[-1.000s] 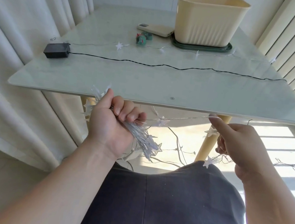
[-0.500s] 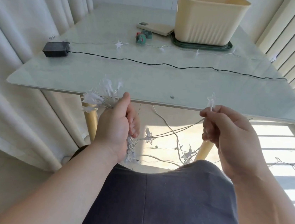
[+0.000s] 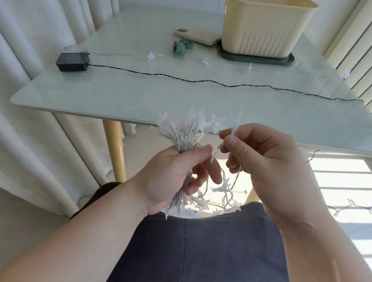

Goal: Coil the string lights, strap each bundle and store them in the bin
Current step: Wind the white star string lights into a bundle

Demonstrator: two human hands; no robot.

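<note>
Left hand [image 3: 171, 176] grips star-light bundle [image 3: 188, 129], long axis upright, stars fanned toward the table [image 3: 185, 98]. Right hand [image 3: 268, 165] thumb and forefinger pinch one star [image 3: 235, 128], tip up.

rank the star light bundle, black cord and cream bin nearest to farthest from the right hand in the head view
From the right hand:
1. star light bundle, just left, in the left hand
2. black cord, across the table
3. cream bin, far back
</note>
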